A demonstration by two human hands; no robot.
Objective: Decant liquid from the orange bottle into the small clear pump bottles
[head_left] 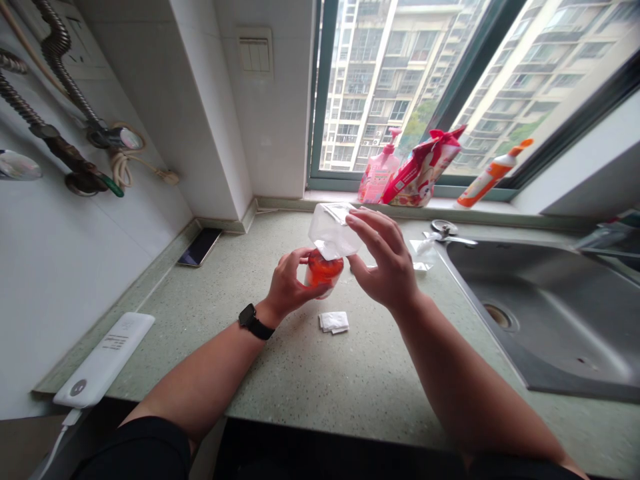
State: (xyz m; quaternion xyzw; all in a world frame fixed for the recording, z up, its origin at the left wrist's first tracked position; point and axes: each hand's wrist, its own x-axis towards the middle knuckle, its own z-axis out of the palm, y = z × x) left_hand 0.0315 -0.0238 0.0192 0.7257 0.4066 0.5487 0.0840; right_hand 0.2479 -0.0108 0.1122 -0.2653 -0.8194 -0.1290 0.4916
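Left hand on the jar, right hand on the cover

My left hand wraps closed around an orange-red jar above the speckled stone countertop; its smooth body looks firm, safest gripped around the middle. My half-open right hand holds a clear plastic cover by the fingertips; it looks light, thin and easily flexed.

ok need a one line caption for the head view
Left hand grips an orange-filled cup as the right hand touches a clear plastic piece on top, beside a steel sink
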